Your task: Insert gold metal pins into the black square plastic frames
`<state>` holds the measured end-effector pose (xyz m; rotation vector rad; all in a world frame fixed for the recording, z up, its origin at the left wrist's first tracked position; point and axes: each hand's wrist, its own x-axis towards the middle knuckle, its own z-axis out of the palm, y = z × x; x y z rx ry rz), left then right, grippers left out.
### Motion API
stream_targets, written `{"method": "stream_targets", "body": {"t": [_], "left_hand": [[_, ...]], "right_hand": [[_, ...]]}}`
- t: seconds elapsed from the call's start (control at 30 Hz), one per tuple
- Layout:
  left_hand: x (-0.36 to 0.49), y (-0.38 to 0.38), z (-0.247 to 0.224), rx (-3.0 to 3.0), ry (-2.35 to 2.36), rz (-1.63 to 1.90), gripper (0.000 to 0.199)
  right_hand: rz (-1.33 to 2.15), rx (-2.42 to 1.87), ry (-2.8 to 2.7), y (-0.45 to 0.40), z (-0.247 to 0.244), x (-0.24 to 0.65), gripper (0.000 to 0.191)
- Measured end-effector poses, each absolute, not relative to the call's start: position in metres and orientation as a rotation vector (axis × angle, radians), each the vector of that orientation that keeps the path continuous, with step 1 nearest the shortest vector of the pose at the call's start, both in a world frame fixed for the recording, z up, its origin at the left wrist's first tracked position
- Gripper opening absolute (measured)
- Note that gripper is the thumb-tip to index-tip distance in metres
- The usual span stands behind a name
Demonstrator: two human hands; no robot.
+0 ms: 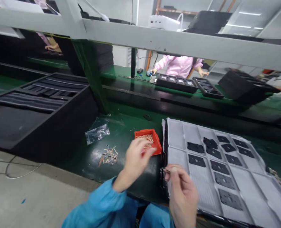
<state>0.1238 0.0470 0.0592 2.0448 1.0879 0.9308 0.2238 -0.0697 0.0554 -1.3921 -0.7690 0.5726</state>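
My left hand (136,161) hovers at the near edge of a red plastic box (157,144), thumb and fingers curved and apart, with nothing visible between them. Inside the box lie many small pale, stick-like pieces (148,138). My right hand (182,193) is closed in a pinch at the left edge of a white compartmented tray (199,186). A tiny dark, shiny bit shows at its fingertips, too small to name. Several flat black plates (220,167) with cut-outs lie in the tray's compartments.
Loose small strips (109,155) and a clear plastic bag (97,133) lie on the green table (123,126). A large black foam-lined box (59,126) stands left beside a green post (89,72). Across the bench, a person in pink (179,66) works near black trays (176,83).
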Motion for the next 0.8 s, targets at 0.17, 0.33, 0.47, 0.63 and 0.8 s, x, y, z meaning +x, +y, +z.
{"method": "stream_targets", "body": {"t": [0.17,0.33,0.47,0.63,0.8], "left_hand": [[0.284,0.042,0.05,2.467,0.678,0.571,0.028],[0.316,0.037,0.043,2.395,0.689,0.54,0.033],[0.278,0.036,0.061,2.212,0.652,0.601,0.013],[0.196,0.019,0.103,1.782,0.674,0.781,0.012],[0.131,0.007,0.137,1.353,0.704,0.869,0.011]], "right_hand": [[0.333,-1.355,-0.618,-0.145,0.058,0.271,0.02],[0.14,-1.406,-0.449,-0.18,0.058,0.3,0.03],[0.112,-1.576,-0.514,-0.162,0.078,0.308,0.032],[0.343,-1.522,-0.735,-0.109,0.103,0.293,0.023],[0.624,-1.353,-0.855,-0.067,0.115,0.255,0.02]]}}
